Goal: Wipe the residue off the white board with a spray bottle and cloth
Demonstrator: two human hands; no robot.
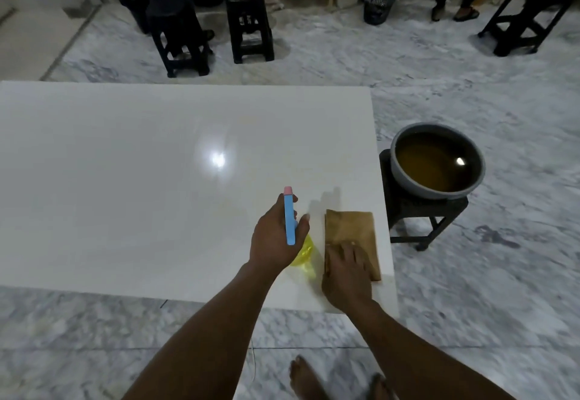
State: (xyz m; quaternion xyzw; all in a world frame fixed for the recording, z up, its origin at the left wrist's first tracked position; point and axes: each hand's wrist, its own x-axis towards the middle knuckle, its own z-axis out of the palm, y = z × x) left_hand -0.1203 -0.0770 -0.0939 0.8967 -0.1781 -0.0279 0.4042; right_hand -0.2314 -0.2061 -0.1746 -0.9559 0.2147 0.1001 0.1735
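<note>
Spray bottle (303, 250) body mostly hidden behind left hand (276, 239); white board (125, 179) cut off at left edge.

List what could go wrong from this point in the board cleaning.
1. The basin of brown liquid sits on a low stool right beside the white board; a wide wipe with the right hand could knock or splash it.
2. The cloth lies near the board's right edge and might slide off.
3. The spray bottle in the left hand points toward the glossy centre; overspray could run toward the bare feet.
</note>
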